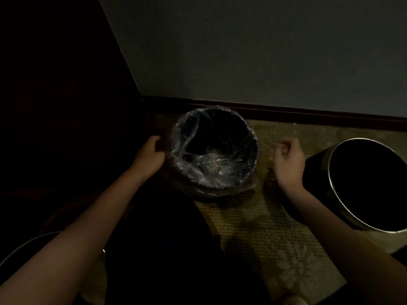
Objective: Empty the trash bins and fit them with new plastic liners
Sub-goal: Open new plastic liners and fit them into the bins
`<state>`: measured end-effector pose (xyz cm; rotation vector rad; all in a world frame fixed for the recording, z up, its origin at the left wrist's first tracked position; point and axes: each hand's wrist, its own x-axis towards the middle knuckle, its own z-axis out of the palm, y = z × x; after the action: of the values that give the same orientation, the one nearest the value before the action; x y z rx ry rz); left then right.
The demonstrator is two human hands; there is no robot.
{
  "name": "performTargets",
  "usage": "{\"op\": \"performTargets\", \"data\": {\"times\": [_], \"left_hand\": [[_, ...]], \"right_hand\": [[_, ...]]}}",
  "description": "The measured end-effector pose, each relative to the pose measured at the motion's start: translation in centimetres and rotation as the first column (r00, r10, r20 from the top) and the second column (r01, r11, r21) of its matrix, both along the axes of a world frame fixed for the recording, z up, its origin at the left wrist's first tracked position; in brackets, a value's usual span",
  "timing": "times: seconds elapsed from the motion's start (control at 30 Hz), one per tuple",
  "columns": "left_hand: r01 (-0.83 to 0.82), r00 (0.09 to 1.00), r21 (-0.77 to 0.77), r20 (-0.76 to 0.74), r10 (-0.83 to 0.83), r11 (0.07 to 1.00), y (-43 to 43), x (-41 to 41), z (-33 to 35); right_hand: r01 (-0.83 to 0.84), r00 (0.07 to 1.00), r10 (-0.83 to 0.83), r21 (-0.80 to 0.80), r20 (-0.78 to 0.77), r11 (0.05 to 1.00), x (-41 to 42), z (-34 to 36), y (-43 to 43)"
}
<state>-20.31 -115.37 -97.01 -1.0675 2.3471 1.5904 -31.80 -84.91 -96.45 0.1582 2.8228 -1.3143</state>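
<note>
A round dark trash bin (222, 191) stands on the carpet near the wall. A clear plastic liner (187, 142) is folded over its rim, and crumpled plastic lies at the bottom. My left hand (150, 156) rests against the bin's left side, fingers curled at the liner's edge. My right hand (288, 160) hovers right of the bin, apart from it, with fingers loosely curled and nothing visibly held. A second bin (334, 190) with a shiny metal rim and no liner stands at the right.
A patterned carpet (253, 227) covers the floor. A dark baseboard (286, 112) runs under a pale wall behind the bins. Dark furniture (66, 84) fills the left. Another metal rim (26, 245) shows at the lower left. My dark-clothed legs are below.
</note>
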Motion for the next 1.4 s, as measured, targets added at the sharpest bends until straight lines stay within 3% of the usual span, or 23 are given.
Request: {"op": "performTargets", "data": {"times": [0.07, 0.1, 0.13, 0.2, 0.27, 0.3, 0.33, 0.43, 0.53, 0.6, 0.77, 0.87, 1.03, 1.17, 1.27, 1.4], "left_hand": [[-0.143, 0.987, 0.121, -0.061, 0.151, 0.982, 0.7, -1.0, 1.3], [-0.134, 0.987, 0.190, -0.061, 0.148, 0.973, 1.1, -1.7, 1.5], [-0.104, 0.991, 0.235, -0.053, 0.120, 0.966, 1.9, -2.2, 1.7], [-0.110, 0.990, 0.292, -0.055, 0.131, 0.950, 2.7, -2.9, 1.2], [-0.170, 0.980, 0.308, -0.049, 0.194, 0.936, 3.4, -3.1, 0.7], [-0.184, 0.976, 0.325, -0.049, 0.211, 0.928, 3.5, -3.1, 0.3], [-0.184, 0.975, 0.356, -0.049, 0.215, 0.916, 3.3, -3.0, -0.3], [-0.178, 0.974, 0.434, -0.048, 0.220, 0.883, 2.7, -2.9, -2.0], [-0.208, 0.969, 0.485, -0.018, 0.247, 0.850, 2.2, -2.9, -3.2], [-0.206, 0.970, 0.502, -0.005, 0.242, 0.840, 2.4, -2.6, -3.4], [-0.197, 0.972, 0.478, -0.016, 0.233, 0.856, 2.5, -1.9, -2.5], [-0.183, 0.978, 0.380, -0.028, 0.209, 0.907, 2.6, -1.8, -1.0], [-0.137, 0.984, 0.067, -0.108, 0.144, 0.988, 4.0, -2.9, 3.6], [0.099, 0.979, -0.146, -0.165, -0.123, 0.984, 7.8, -5.3, 8.0], [0.286, 0.941, -0.035, -0.180, -0.288, 0.958, 12.9, -8.5, 10.8], [0.524, 0.852, 0.137, -0.117, -0.511, 0.841, 21.7, -11.9, 12.1]], "right_hand": [[-0.190, 0.961, 0.176, -0.047, -0.213, 0.981, -0.6, 3.2, -1.6], [-0.363, 0.909, 0.353, -0.006, -0.220, 0.932, -1.2, 4.2, -3.0], [-0.549, 0.822, 0.555, 0.079, -0.129, 0.832, -1.9, 4.7, -4.7], [-0.839, 0.543, 0.784, 0.202, 0.299, 0.505, -2.6, 3.5, -9.8], [-0.972, 0.214, 0.629, 0.099, 0.748, 0.213, -2.6, 1.1, -13.8], [-0.988, 0.101, 0.475, 0.033, 0.874, 0.148, -2.4, -0.6, -15.2], [-0.996, 0.048, 0.353, 0.017, 0.934, 0.091, -2.4, -2.3, -16.1], [-0.982, 0.131, 0.291, 0.165, 0.948, -0.095, -3.6, -6.1, -17.3], [-0.945, 0.215, 0.314, 0.278, 0.925, -0.171, -4.1, -8.0, -17.2], [-0.930, 0.256, 0.341, 0.327, 0.905, -0.171, -3.8, -8.9, -16.8], [-0.946, 0.205, 0.337, 0.275, 0.919, -0.173, -4.5, -8.3, -16.0], [-0.955, 0.220, 0.404, 0.281, 0.888, -0.097, -4.8, -7.0, -15.1], [-0.949, 0.295, 0.659, 0.293, 0.692, 0.116, -4.0, -0.9, -11.7], [-0.893, 0.448, 0.789, 0.256, 0.421, 0.371, -3.4, 6.9, -5.2], [-0.827, 0.560, 0.749, 0.194, 0.354, 0.527, -3.8, 11.7, 1.9], [-0.685, 0.719, 0.594, 0.223, 0.361, 0.694, -4.2, 13.8, 12.6]]}}
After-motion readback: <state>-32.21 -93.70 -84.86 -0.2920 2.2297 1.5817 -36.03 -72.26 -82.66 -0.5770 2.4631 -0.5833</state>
